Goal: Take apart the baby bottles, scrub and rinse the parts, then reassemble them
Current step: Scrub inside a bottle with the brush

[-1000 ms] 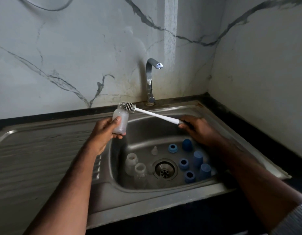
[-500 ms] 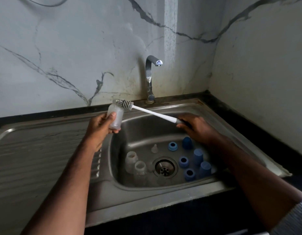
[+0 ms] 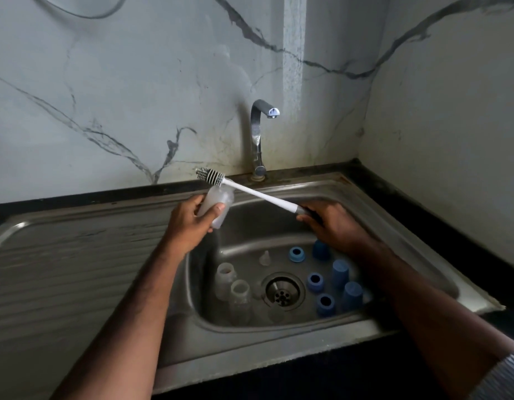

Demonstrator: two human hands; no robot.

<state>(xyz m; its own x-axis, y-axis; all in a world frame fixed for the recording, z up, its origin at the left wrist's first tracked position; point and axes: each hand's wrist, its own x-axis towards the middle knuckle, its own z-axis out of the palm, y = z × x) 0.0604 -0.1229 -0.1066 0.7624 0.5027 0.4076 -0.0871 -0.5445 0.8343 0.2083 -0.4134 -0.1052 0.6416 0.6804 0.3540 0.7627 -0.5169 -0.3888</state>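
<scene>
My left hand [image 3: 189,223] grips a cloudy plastic baby bottle [image 3: 218,204] above the sink's left rim, its mouth tilted up and away. My right hand [image 3: 330,223] holds the dark grip of a white bottle brush [image 3: 255,193]. The bristle head [image 3: 210,176] hovers just above the bottle's mouth, outside it. In the steel sink basin [image 3: 278,226] stand two more clear bottles [image 3: 234,287], a small clear teat [image 3: 264,258], blue screw rings [image 3: 315,282] and blue caps [image 3: 340,274].
A chrome tap [image 3: 258,140] rises behind the basin with no water running. The ribbed steel drainboard [image 3: 76,269] stretches left. The drain [image 3: 282,293] sits mid-basin. Marble walls close the back and right; a dark counter edge [image 3: 423,203] runs along the right.
The brush head has stayed at the bottle's mouth while both hands shifted slightly; the bottle is tilted a little more and held a bit further left over the rim.
</scene>
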